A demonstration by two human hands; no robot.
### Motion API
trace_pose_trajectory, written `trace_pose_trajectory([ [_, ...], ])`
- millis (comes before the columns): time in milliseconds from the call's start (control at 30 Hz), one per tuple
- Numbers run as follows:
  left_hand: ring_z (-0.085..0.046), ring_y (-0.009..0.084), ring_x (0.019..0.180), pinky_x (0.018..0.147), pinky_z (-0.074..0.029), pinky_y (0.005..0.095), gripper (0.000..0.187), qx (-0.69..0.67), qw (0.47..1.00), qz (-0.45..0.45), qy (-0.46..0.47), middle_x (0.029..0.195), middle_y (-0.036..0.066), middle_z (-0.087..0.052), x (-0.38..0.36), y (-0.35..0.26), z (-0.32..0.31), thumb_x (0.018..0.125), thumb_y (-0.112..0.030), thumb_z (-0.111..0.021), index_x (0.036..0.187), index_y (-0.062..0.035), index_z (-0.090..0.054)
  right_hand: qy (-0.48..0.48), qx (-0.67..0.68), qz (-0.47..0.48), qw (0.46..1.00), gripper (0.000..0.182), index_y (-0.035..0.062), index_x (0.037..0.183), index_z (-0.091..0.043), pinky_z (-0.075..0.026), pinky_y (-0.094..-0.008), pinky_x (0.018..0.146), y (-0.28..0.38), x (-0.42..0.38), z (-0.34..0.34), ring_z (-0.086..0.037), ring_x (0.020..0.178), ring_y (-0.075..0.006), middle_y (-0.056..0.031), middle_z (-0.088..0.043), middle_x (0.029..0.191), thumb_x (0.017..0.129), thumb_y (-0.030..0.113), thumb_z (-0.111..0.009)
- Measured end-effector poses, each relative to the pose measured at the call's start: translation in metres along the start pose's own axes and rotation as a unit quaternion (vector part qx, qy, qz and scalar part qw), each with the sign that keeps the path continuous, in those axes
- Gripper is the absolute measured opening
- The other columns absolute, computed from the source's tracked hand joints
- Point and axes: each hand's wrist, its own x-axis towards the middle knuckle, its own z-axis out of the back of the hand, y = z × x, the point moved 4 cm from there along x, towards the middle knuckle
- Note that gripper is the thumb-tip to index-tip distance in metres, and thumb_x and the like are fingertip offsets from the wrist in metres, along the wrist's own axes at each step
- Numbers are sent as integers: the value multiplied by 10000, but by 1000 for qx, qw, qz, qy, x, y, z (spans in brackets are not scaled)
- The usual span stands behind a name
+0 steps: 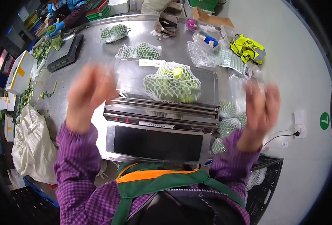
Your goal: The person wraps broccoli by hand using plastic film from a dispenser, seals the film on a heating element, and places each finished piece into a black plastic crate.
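My left hand (91, 92), in a purple checked sleeve, is raised at the left side of a metal wrapping machine (162, 108). Across from it, my right hand (262, 107) is up beyond the machine's right edge. Motion smears the fingers of both, so I cannot make out whether they grip anything. Between them, a green vegetable in a white foam net (172, 84), seemingly broccoli, lies on the machine's steel plate. Small white labels (151, 62) sit along the plate's far edge. A dark panel (158, 144) covers the machine's near part.
More netted vegetables (114, 33) lie on the steel table, and others (227, 125) are stacked right of the machine. A scale (64, 52) stands at left. At the back are a cap (166, 24) and a yellow vest (248, 49). A co-worker's blue-gloved hand (56, 28) holds a green vegetable.
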Motion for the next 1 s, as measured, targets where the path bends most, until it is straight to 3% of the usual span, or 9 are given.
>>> trace_pose_trajectory([
  [33,-596,161,807,714,-467,270,354,-50,996,-10,76,930,127,-648,50,1,10,961,-284,-462,1141,11,-542,-69,-1,-23,997,188,-37,928,-590,-469,-294,770,-18,31,2,-607,880,-204,-145,-618,830,919,117,-484],
  [67,-570,172,1043,893,-446,277,348,126,986,-49,-98,1161,131,-606,81,8,36,951,-280,-495,1146,-2,-568,-14,-65,-30,997,228,-36,1007,-592,-441,-320,858,-47,63,11,-591,960,-216,-155,-632,910,933,133,-459],
  [233,-588,218,1002,914,-433,341,646,542,750,362,-114,1104,176,-627,103,125,143,904,-545,-465,1143,42,-591,280,-482,-325,764,414,88,1173,-596,-334,-385,1026,-230,46,93,-535,1123,-276,-88,-625,1150,967,375,-380],
  [333,-403,245,1273,1037,-320,346,729,299,885,336,-123,1330,198,-472,56,149,154,879,-524,-531,1340,30,-417,154,-198,-455,855,581,74,1345,-442,-273,-361,1076,-204,-4,87,-397,1283,-272,-127,-454,1374,903,446,-505],
  [400,-445,216,1215,1005,-357,325,733,378,876,296,-42,1336,177,-473,40,129,144,852,-421,-609,1373,28,-356,236,-99,-391,884,925,46,1452,-208,-203,-352,1112,-185,-16,85,-240,1376,-252,-151,-234,1498,772,441,-696],
  [567,-508,143,1094,928,-429,263,952,553,816,137,99,1311,127,-493,39,128,113,678,-191,-822,1418,20,-260,236,-160,-362,887,1120,3,1450,-162,-174,-338,1123,-186,-16,70,-221,1377,-233,-169,-227,1491,605,265,-850],
  [800,-548,176,1111,951,-465,326,771,3,923,380,-56,1243,96,-543,-32,138,75,765,-320,-755,1346,7,-369,153,50,-633,757,526,-8,1310,-398,-578,-353,717,-154,-83,57,-633,954,-259,-177,-590,1138,906,292,-552],
  [900,-545,239,1147,931,-495,389,714,-233,791,534,-188,1262,130,-542,-96,147,34,841,-564,-537,1316,-44,-425,72,288,-782,548,712,7,1281,-434,-600,-375,660,-122,-146,34,-673,805,-312,-201,-638,997,936,598,-234],
  [1000,-565,224,1125,967,-467,355,581,-394,677,552,-286,1219,112,-586,-144,159,-3,910,-535,-430,1253,-76,-520,-77,286,-867,402,687,104,1283,-468,-573,-314,593,-104,-199,-2,-668,725,-294,-156,-667,944,921,632,-218],
])
